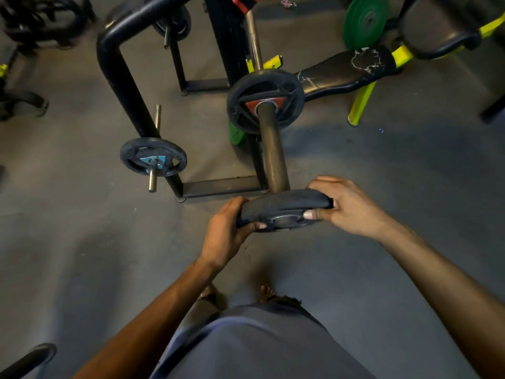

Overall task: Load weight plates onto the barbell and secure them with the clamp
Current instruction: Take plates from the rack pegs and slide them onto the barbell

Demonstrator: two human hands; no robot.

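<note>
Both hands, left hand (228,232) and right hand (345,207), grip opposite edges of a black round rubber weight plate (284,210) at the near end of the brown metal barbell sleeve (272,149); a black plate with a red triangle (265,101) sits farther along the sleeve.

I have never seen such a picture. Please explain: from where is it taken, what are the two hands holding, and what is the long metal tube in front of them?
The camera sits on the person's head and looks down. The left hand and right hand grip a dark weight plate by its edges, at the near end of the barbell sleeve. One plate with a red centre is already on that sleeve. A smaller plate with a blue centre hangs on a storage rack. A green plate stands farther back.
</note>
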